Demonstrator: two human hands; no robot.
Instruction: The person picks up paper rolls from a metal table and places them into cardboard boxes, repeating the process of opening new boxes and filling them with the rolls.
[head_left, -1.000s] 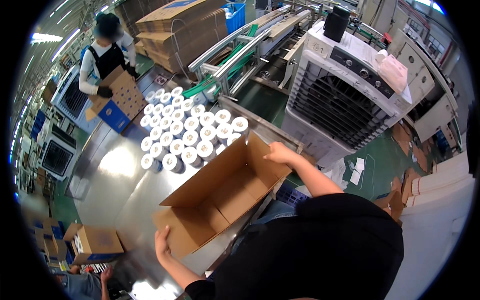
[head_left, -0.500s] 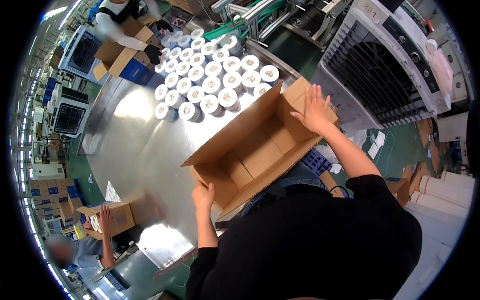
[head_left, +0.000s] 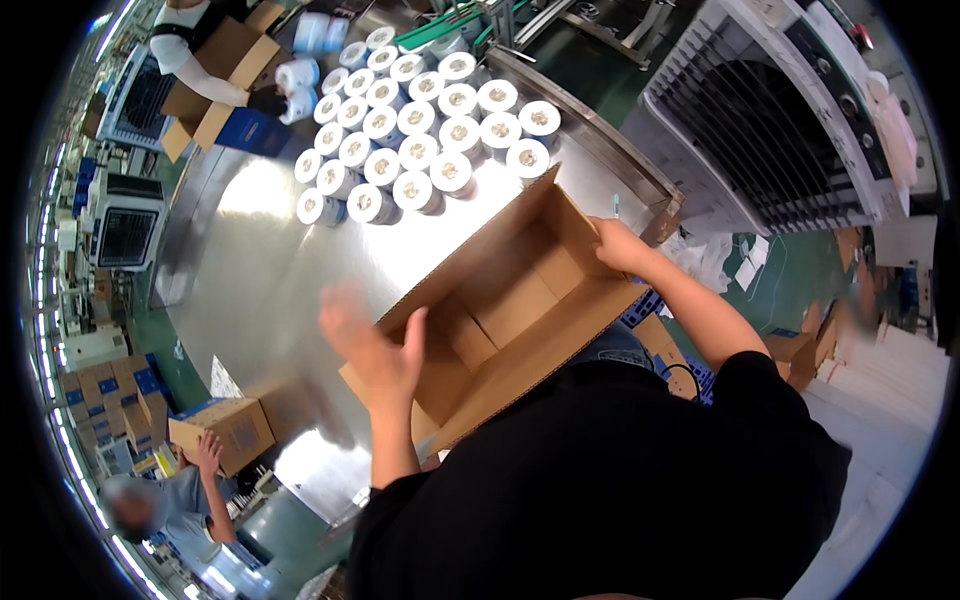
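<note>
At the near edge of the shiny metal table (head_left: 260,290), an open brown cardboard box (head_left: 520,300) is seen lying tilted, its mouth turned up and toward the wearer and its lower side against the dark-clad body. It is judged to be light and empty, stiff along the folds but easily bent at the loose flaps, with a dry surface that should not slip; the firmest hold is thought to be at the corners and along the creased edges rather than mid-flap. The far right flap is gripped by the right hand (head_left: 618,245), fingers curled over its edge. The left hand (head_left: 372,345) is raised just above the near left corner, fingers spread and released; it is blurred, so contact with the cardboard cannot be confirmed. One box is being handled. Beyond it, wrapped white rolls (head_left: 430,130) stand on end, packed together in rows; roughly two dozen are counted, though the farthest are too small for certainty. A large grey louvred machine (head_left: 780,130) is set to the right. Two other people are visible: one at upper left with a sleeve (head_left: 195,70) over another open carton, one at lower left with a closed carton (head_left: 222,430).
</note>
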